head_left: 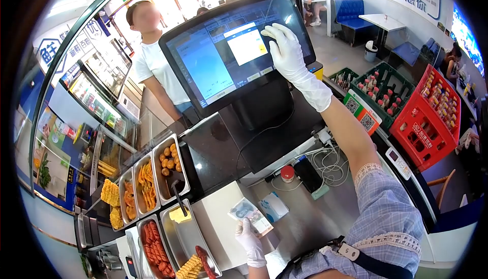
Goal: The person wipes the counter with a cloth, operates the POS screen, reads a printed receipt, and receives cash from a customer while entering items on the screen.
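My right hand (288, 53), in a white glove, is raised at the right part of the touchscreen monitor (213, 65). Its fingers are stretched out and slightly bent; whether a fingertip touches the glass I cannot tell. A white pop-up window with a yellow button glows on the screen. Lower down, my gloved left hand (250, 243) grips a white and blue printed packet (249, 214), with the thumb on top of it. Beside it lies a blue and white tissue pack (274, 207) on the steel counter.
Metal trays at left hold brown eggs (170, 159), red sausages (156, 248) and other snacks. A phone (308, 173), a red-lidded jar (287, 173) and cables lie on the counter. A person (157, 65) stands behind the monitor. Bottle crates (427, 121) stand at right.
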Demonstrator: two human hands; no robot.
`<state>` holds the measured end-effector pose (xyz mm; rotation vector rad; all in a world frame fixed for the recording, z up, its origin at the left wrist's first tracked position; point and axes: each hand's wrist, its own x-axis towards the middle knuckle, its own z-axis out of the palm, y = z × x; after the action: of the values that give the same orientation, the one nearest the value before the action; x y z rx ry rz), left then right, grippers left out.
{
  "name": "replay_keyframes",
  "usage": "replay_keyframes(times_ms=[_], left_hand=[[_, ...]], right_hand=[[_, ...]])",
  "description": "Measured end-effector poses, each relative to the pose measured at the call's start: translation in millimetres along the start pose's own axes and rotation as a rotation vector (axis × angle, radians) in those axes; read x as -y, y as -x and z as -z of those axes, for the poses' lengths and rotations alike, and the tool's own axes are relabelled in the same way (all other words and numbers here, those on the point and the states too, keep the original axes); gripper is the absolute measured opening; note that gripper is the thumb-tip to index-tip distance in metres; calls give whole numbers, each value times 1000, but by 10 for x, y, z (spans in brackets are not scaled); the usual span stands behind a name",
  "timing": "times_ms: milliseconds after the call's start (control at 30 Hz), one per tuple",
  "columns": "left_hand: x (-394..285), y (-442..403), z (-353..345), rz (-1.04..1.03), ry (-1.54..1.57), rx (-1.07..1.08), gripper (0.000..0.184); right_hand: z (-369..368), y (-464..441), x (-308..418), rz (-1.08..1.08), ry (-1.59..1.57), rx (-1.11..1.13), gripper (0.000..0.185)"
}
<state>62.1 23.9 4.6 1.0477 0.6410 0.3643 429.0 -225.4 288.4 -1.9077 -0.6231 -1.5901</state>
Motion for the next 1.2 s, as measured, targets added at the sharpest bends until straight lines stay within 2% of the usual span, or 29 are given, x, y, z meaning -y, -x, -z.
replay_keyframes(times_ms=[600,800,1133,1200], left_hand=[[-79,54,-94,-24,63,9,8],[-20,15,-24,-9,35,26,9],[-89,57,-81,-32,16,42,9],[-77,50,-77,-39,29,46,9]], right_hand=[[-202,-258,-36,86,47,22,34],[-39,-142,-46,24,-6,15,34],[19,104,51,40,-20,35,36],[-17,105,54,38,2,95,36]])
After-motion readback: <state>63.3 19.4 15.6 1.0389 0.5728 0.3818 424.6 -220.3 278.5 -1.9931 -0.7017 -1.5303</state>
